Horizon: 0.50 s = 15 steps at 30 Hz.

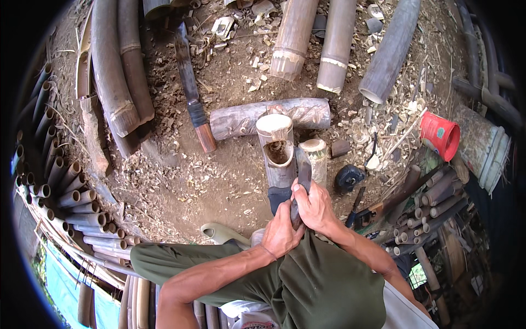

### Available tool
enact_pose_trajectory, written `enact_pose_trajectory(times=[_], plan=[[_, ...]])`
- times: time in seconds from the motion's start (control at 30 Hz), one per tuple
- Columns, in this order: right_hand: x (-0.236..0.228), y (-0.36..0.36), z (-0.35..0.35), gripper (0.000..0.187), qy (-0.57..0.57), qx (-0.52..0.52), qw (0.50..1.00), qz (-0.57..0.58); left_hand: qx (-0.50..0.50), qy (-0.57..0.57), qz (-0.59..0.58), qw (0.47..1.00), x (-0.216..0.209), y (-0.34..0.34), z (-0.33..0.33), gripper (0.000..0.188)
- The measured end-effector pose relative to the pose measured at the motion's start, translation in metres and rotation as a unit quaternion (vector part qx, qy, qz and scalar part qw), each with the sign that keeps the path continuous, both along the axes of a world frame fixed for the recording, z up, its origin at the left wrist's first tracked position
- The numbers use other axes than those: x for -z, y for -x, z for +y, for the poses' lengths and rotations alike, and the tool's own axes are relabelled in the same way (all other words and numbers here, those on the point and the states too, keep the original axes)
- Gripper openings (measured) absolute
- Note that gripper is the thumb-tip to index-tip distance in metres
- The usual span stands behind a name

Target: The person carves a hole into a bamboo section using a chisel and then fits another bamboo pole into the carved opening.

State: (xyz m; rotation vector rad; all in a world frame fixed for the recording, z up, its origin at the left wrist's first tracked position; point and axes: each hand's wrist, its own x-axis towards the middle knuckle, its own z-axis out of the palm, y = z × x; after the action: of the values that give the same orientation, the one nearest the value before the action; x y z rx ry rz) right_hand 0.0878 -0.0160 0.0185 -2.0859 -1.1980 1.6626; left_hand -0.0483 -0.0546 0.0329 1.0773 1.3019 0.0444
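In front of me a bamboo section with a hole cut in its side and a black band leans against a log. Just right of it I hold a dark, flat, knife-like blade, its rounded end pointing away from me. My right hand is closed on it, thumb along the blade. Lower and to the left, my left hand is closed around its near part, which the fingers mostly hide. Behind my right hand stands a short pale-topped wood block.
The log lies crosswise behind the cut bamboo. A large knife with a wooden handle lies to its left. Bamboo poles lie at the back. A red bucket, a tape measure and stacked bamboo are at right; chips litter the ground.
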Motion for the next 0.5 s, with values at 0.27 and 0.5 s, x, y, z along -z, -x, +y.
enact_pose_trajectory(times=[0.27, 0.5], plan=[[0.013, 0.027, 0.015, 0.036, 0.308, 0.322, 0.662, 0.603, 0.462, -0.131, 0.119, 0.869, -0.058, 0.100, 0.169, 0.035], [0.000, 0.031, 0.028, 0.031, 0.319, 0.347, 0.757, 0.452, 0.364, 0.035, -0.001, 0.931, -0.005, 0.118, 0.157, 0.034]])
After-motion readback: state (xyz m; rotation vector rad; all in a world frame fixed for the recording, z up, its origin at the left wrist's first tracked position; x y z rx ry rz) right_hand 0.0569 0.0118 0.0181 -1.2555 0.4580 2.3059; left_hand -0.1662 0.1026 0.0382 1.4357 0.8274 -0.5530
